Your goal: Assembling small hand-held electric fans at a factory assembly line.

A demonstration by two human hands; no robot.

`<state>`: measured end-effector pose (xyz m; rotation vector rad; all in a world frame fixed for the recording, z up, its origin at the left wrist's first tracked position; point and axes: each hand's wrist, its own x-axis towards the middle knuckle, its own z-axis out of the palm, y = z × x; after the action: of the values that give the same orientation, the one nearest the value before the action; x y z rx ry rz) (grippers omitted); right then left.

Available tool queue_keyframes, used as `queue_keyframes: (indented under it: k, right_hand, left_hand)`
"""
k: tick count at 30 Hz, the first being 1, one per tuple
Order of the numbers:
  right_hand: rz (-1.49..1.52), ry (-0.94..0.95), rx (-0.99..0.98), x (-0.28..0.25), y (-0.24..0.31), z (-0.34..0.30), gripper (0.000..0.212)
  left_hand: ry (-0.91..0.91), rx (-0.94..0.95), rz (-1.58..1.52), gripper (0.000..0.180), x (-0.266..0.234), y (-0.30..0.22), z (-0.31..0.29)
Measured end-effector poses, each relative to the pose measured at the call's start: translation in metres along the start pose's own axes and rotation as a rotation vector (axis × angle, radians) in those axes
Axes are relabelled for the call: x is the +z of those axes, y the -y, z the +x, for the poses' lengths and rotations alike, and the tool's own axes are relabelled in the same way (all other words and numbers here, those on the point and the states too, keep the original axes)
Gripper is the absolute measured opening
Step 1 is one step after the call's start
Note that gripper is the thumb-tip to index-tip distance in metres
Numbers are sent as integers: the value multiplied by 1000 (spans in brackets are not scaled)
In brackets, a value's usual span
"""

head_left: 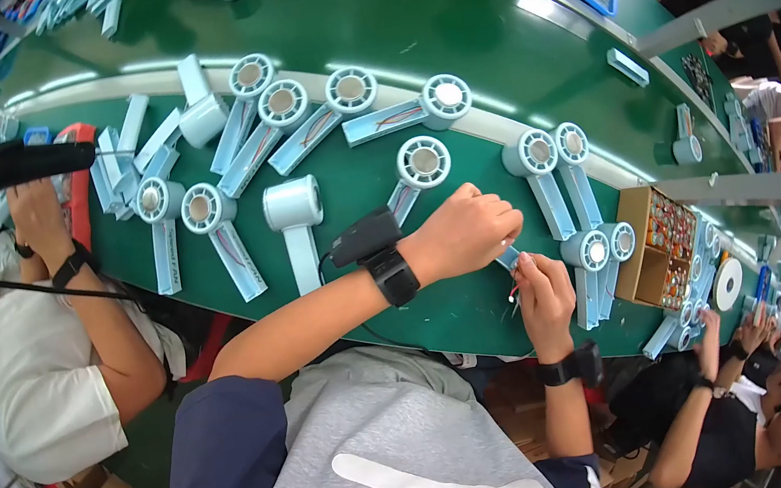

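Observation:
My left hand [471, 228] is closed in front of me, its fingers curled around a light-blue plastic piece [508, 256]. Only a small bit of that piece shows; my fingers hide the rest. Just to its right, my right hand [547, 296] pinches some thin wires [513, 295] with red and white on them. The two hands almost touch. Beyond my left hand lies a light-blue handheld fan housing [424, 162] with a round grille and an open handle. Left of my left forearm is another fan [293, 205], its head turned sideways.
Several fan housings [285, 104] lie along the bench's far edge. More fans [586, 252] sit to my right, beside a cardboard box [641, 247] of small orange and white parts. A co-worker [52, 345] sits at left near a black tool [30, 162]. Beyond runs a green belt [481, 38].

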<state>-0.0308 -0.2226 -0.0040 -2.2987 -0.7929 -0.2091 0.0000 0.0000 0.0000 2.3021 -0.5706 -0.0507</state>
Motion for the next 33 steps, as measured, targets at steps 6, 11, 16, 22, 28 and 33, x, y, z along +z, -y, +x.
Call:
queue_keyframes:
  k: [6, 11, 16, 22, 28, 33]
  right_hand:
    - [-331, 366, -224, -7, 15, 57, 22]
    - [-417, 485, -387, -16, 16, 73, 24]
    - [-458, 643, -341, -19, 5, 74, 29]
    - [-51, 470, 49, -45, 4, 46, 32]
    - [-47, 58, 171, -72, -1, 12, 32]
    - [117, -212, 561, -79, -10, -69, 23]
  left_hand:
    - [-308, -79, -421, 11, 9, 16, 1]
    - [-380, -89, -452, 16, 8, 11, -1]
    - [-413, -52, -407, 16, 11, 14, -1]
    - [-392, 54, -95, 21, 15, 5, -16]
    - [5, -34, 266, 24, 11, -6, 6]
    - [298, -111, 378, 20, 13, -7, 29]
